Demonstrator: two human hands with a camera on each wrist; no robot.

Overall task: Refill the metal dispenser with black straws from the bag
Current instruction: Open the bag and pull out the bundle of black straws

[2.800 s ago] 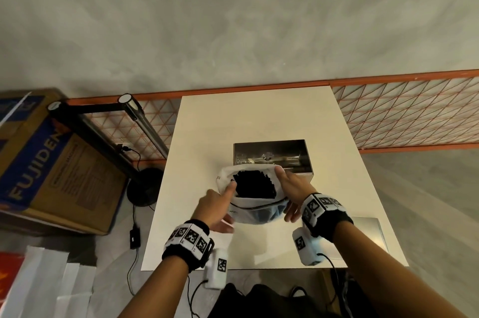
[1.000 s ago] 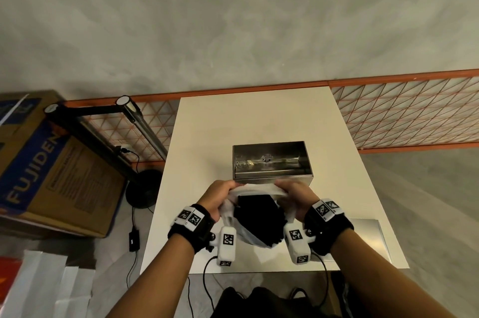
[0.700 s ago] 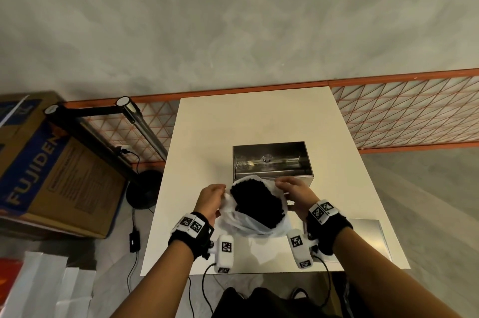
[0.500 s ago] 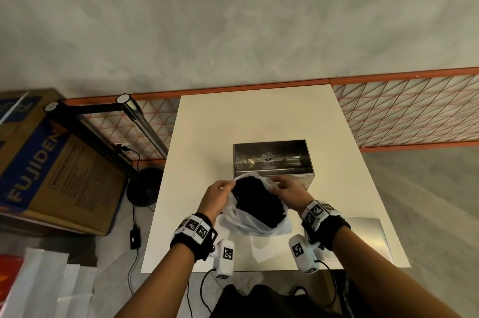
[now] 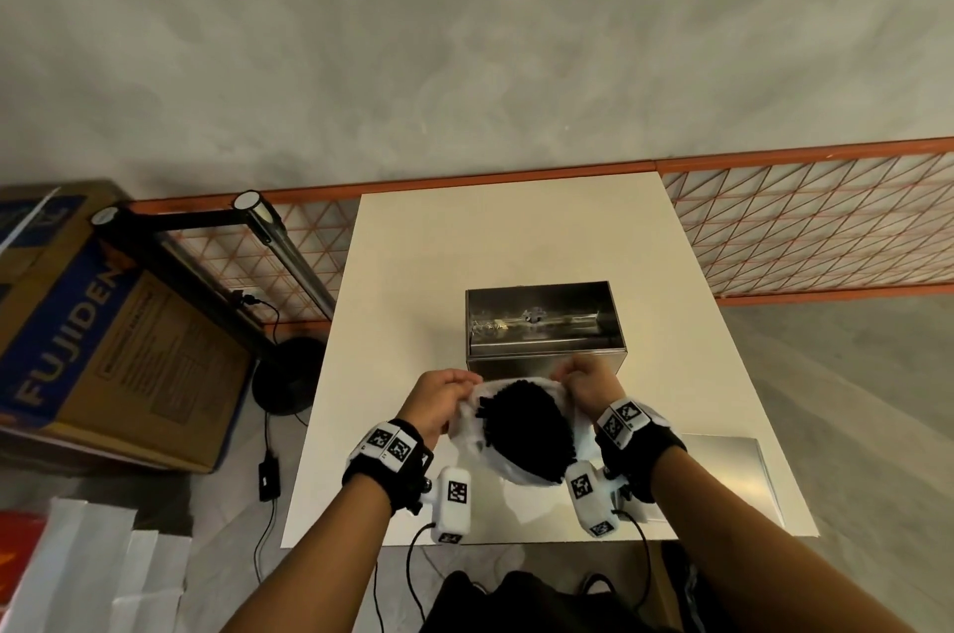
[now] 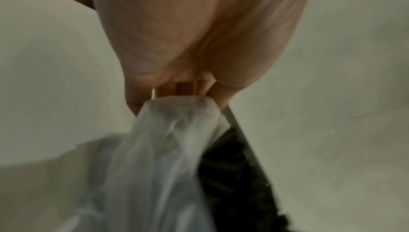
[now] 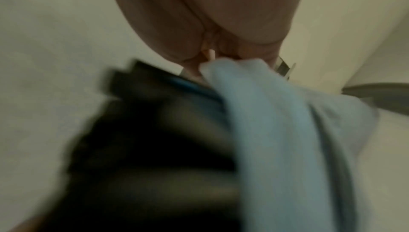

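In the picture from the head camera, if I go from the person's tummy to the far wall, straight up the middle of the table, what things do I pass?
Bag full of black straws, then the metal dispenser, then bare white table, then the orange rail.

Thin white plastic bag (image 5: 467,431) is held open at the rim, packed with black straws (image 5: 526,431). Shiny rectangular metal dispenser (image 5: 542,322) is set lid-off just behind it on the table (image 5: 516,229).
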